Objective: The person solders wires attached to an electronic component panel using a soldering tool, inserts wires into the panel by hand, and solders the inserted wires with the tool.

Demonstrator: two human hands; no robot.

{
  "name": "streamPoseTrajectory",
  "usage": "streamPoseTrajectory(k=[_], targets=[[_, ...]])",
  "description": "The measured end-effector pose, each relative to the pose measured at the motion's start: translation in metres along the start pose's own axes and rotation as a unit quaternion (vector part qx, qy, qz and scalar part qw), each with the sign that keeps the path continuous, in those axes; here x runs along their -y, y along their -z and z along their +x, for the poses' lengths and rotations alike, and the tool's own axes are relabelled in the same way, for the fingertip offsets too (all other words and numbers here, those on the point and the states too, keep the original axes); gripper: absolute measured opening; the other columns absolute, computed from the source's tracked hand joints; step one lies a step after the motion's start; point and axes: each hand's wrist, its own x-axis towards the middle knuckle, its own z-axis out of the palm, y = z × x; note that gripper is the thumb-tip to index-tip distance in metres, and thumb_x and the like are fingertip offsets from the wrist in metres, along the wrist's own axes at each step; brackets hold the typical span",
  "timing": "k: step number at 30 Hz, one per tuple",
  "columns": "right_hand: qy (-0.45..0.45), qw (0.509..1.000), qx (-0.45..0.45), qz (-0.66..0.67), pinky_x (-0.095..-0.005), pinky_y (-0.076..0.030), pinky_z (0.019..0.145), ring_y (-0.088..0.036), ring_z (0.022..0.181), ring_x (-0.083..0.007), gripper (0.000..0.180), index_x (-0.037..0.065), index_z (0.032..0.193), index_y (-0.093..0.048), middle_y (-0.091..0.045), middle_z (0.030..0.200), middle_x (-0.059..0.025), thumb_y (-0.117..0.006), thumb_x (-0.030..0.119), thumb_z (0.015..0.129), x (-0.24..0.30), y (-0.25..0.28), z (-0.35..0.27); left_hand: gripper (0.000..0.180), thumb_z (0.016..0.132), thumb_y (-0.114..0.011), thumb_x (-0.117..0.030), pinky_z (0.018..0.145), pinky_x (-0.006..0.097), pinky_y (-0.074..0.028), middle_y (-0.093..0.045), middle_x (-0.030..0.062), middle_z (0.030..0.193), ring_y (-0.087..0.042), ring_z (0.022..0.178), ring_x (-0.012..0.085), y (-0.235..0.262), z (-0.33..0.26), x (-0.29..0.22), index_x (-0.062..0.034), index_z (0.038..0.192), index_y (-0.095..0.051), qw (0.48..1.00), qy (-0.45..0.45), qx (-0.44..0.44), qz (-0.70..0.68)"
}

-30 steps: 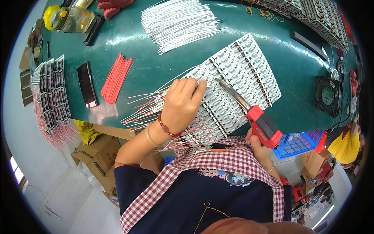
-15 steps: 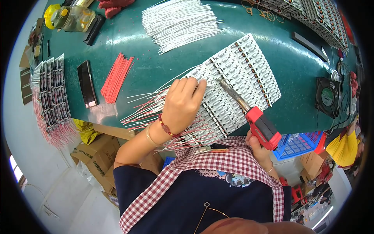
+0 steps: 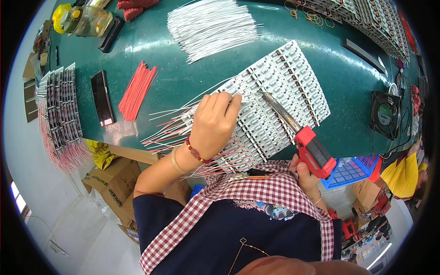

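While the left hand (image 3: 213,120) pinched a white wire (image 3: 246,99) over the panel of circuit boards (image 3: 284,85), the right hand (image 3: 305,178) gripped a red-and-black soldering tool (image 3: 308,138), its metal tip (image 3: 267,96) pointing at the panel — whether touching, I could not tell. The panel lay aslant on the green table (image 3: 350,91), red and white leads (image 3: 172,131) trailing from its left side. Beyond the panel spread a pile of white wires (image 3: 211,30); to its left lay a bundle of red wires (image 3: 137,91) and, farther left, a phone (image 3: 101,98) — while well to its right stood a black fan (image 3: 385,114)
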Motion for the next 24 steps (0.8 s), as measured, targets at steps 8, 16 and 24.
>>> streamPoseTrajectory(k=[8, 16, 24], targets=[[0.024, 0.999, -0.025, -0.005, -0.0274, -0.042, 0.060, -0.053, 0.066, -0.0141, 0.042, -0.003, 0.108, -0.055, -0.058, 0.076, -0.0065, -0.063, 0.034, 0.091, -0.005, -0.002, 0.001, 0.029, 0.069, -0.066, 0.007, 0.062, 0.033, -0.046, -0.060, 0.0087, 0.081, -0.058, 0.071, 0.0229, -0.006, 0.001, 0.002, -0.0014, 0.096, -0.068, 0.995, 0.031, -0.081, -0.052], [0.030, 0.999, -0.026, 0.002, -0.0260, -0.040, 0.053, -0.050, 0.058, -0.0131, 0.062, -0.004, 0.126, -0.048, -0.057, 0.072, -0.0085, -0.063, 0.044, 0.090, -0.003, 0.000, 0.004, 0.021, 0.076, -0.066, 0.008, 0.056, 0.028, -0.046, -0.062, 0.0086, 0.081, -0.058, 0.064, 0.0192, 0.002, 0.005, 0.003, -0.0025, 0.094, -0.070, 0.978, 0.122, -0.079, -0.148], [0.049, 0.999, -0.014, 0.011, -0.0258, -0.040, 0.053, -0.050, 0.057, -0.0134, 0.059, -0.004, 0.126, -0.048, -0.056, 0.071, -0.0090, -0.061, 0.042, 0.091, -0.008, 0.003, 0.004, 0.031, 0.067, -0.068, 0.008, 0.057, 0.029, -0.044, -0.060, 0.0069, 0.078, -0.057, 0.067, 0.0202, 0.018, 0.011, 0.007, -0.0044, 0.096, -0.072, 0.988, 0.059, -0.139, 0.014]])
